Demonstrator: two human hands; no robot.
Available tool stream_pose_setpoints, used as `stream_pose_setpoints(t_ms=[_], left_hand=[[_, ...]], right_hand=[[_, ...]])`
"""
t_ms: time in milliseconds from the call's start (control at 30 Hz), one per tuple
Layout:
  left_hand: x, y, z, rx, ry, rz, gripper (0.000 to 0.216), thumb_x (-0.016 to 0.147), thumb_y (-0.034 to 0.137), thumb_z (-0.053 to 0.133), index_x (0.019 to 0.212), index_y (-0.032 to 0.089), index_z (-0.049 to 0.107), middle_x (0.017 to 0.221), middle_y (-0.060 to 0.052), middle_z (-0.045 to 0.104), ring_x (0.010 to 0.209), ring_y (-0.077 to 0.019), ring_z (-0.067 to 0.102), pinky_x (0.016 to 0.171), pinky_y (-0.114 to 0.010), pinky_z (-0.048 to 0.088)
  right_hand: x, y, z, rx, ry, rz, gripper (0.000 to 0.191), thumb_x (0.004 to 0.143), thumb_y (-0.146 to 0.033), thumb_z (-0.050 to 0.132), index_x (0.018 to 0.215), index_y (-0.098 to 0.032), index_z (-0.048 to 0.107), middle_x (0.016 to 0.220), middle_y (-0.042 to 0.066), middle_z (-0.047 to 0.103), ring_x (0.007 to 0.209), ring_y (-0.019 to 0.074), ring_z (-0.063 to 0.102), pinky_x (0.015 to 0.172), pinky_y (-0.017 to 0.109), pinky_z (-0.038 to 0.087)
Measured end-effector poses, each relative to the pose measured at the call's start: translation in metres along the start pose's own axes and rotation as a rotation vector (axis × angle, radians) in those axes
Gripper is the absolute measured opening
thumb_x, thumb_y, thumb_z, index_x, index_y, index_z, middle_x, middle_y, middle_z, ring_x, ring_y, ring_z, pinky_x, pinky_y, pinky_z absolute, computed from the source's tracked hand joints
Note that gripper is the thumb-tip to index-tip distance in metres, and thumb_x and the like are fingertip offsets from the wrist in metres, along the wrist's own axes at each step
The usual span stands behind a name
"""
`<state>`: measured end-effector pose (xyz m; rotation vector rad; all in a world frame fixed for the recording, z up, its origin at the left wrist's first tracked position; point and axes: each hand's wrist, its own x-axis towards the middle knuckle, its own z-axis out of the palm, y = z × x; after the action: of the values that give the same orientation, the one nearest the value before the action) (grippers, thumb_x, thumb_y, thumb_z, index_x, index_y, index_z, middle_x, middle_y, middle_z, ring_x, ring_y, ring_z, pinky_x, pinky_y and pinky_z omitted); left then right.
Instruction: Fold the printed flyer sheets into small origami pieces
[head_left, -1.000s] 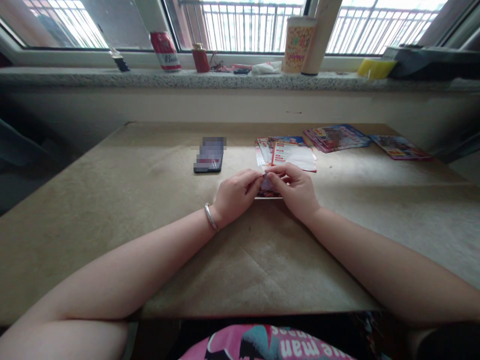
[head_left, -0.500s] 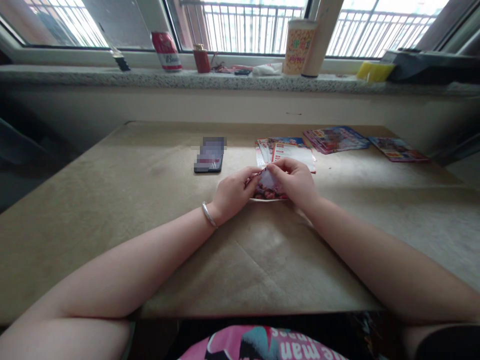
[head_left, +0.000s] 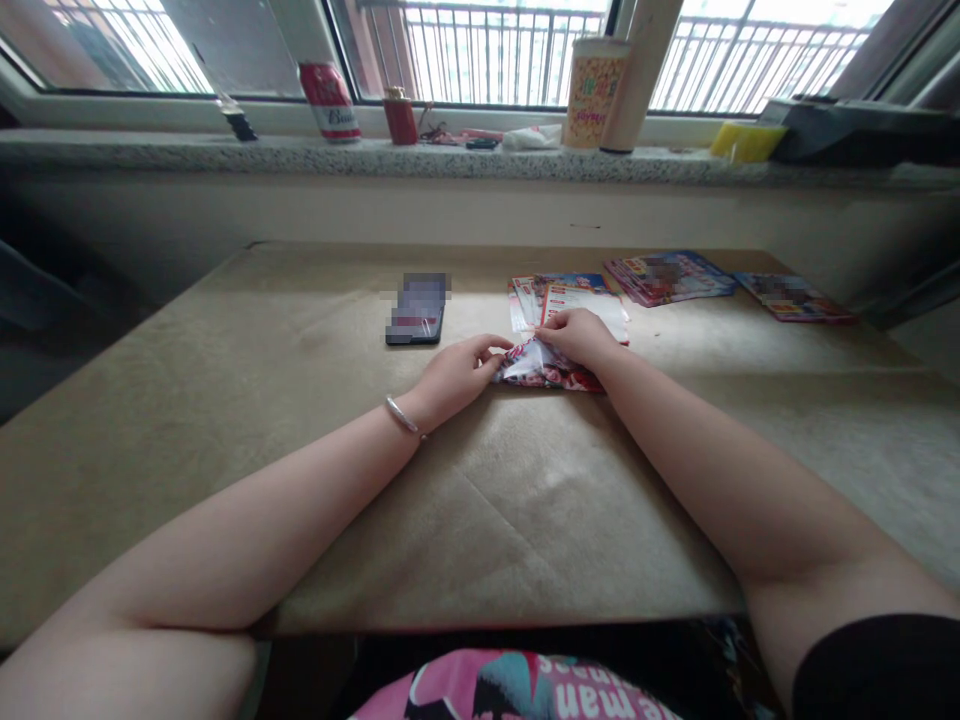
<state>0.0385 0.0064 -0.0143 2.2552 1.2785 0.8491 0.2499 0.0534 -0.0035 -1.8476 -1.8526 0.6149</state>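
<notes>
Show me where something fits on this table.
Bare tabletop lies left of the phone and between the forearms. Crowded: around the left hand, right hand and shiny printed packet, with printed sheets just beyond and farther right.

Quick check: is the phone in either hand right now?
No, the phone lies on the table, while the right hand touches the glossy printed item.

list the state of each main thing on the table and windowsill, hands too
glossy multicoloured printed packet: creased; opened or sealed unclear
bare right hand: pinching its far edge
bare left hand: at its left end, grip unclear
black rectangular phone: flat, screen blurred
white-and-red printed sheets: overlapping
blue-and-pink printed pile: flat, fanned
rightmost glossy printed pile: flat
red-and-white metal can: upright
tan patterned cup: upright
</notes>
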Motion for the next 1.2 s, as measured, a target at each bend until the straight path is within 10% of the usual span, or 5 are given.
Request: stream_pose_setpoints(t_ms=[300,567,1200], left_hand=[[0.003,0.000,-0.008,0.160,-0.208,0.222,0.020,0.087,0.024,0.058,0.097,0.023,0.074,0.077,-0.003,0.067,0.077,-0.0167,0.059,0.078,-0.031,0.046],[0.014,-0.015,-0.005,0.241,-0.262,0.464,0.027,0.094,0.028,0.051,0.116,0.030,0.067,0.132,-0.001,0.061,0.122,-0.0220,0.049,0.105,-0.041,0.038],[0.018,-0.021,-0.021,0.169,-0.545,0.407,0.048,0.089,0.029,0.062,0.136,0.035,0.051,0.148,0.001,0.045,0.144,-0.0240,0.028,0.116,-0.045,0.027]], right_hand=[[-0.005,0.013,0.004,-0.069,0.000,-0.142,0.016,0.078,-0.036,0.067,0.078,-0.022,0.074,0.082,0.003,0.073,0.073,0.0165,0.060,0.064,0.027,0.039],[-0.005,0.019,0.007,-0.075,0.004,-0.209,0.017,0.080,-0.037,0.064,0.081,-0.022,0.072,0.083,0.002,0.073,0.074,0.0163,0.060,0.063,0.027,0.039],[-0.005,0.021,0.007,-0.071,0.013,-0.245,0.014,0.081,-0.034,0.065,0.080,-0.021,0.072,0.084,0.003,0.072,0.077,0.0172,0.061,0.067,0.028,0.041]])
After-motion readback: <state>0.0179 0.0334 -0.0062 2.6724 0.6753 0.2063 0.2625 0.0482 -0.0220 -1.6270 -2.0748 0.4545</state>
